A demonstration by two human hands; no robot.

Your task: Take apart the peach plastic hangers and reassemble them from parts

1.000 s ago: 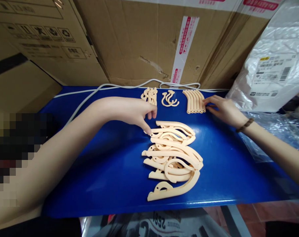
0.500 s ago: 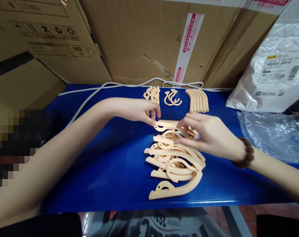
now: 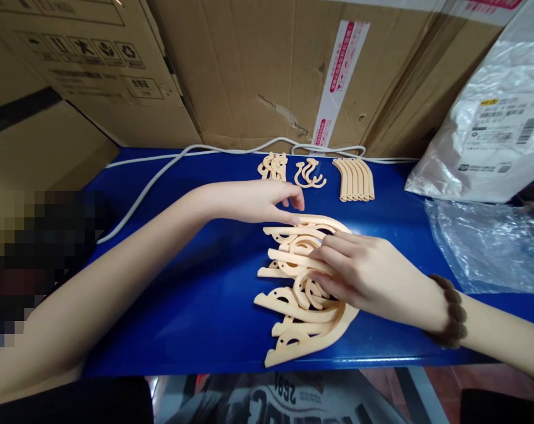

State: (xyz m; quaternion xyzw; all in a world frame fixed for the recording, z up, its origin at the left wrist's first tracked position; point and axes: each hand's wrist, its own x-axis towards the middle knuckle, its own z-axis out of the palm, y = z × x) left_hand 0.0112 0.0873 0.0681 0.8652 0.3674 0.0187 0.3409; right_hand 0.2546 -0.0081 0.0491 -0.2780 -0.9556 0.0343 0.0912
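Observation:
A loose pile of curved beige pieces (image 3: 288,307), which look like plastic folding-hanger arms with round loops and small holes, lies in front of me on the blue table. My left hand (image 3: 267,202) is over the far end of the pile. Its thumb tip is at the farthest hanger arm (image 3: 324,220), with the other fingers bent and apart from the thumb. My right hand (image 3: 359,271) reaches into the right side of the pile, thumb and fingers closed around a hanger arm (image 3: 288,257) in the middle. The fingers hide part of that piece.
Behind the pile lie small bear-shaped pieces (image 3: 274,167), beige hooks (image 3: 309,174) and a neat row of curved bars (image 3: 354,179). A white cable (image 3: 152,194) runs along the back by cardboard boxes (image 3: 249,70). White packaging (image 3: 487,135) and clear plastic (image 3: 483,247) are at right.
My left hand has shifted slightly right, its thumb along the far piece. My right hand has come nearer and down into the pile, and several hanger arms have changed position.

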